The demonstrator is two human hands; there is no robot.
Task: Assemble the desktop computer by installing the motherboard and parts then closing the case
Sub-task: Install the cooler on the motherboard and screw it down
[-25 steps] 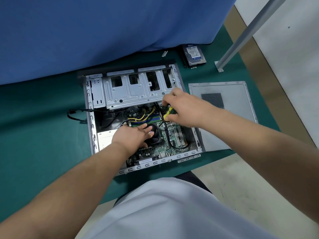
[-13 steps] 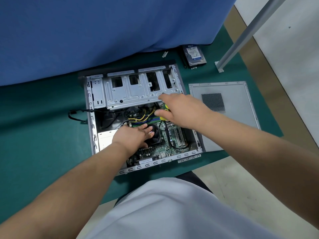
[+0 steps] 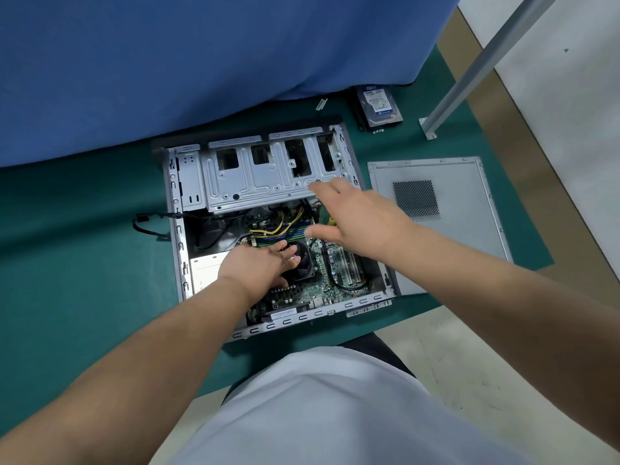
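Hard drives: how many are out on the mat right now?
1: a hard drive lies on the green mat behind the open case, by the blue cloth. Others may be hidden inside.

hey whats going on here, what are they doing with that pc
A person is assembling a desktop computer. The open case lies on its side on a green mat, with the motherboard already inside. The left hand rests on the CPU fan. The right hand hovers, fingers spread, near the drive cage, with something yellow under it. The side panel is off, lying right of the case, and a hard drive sits loose behind it.
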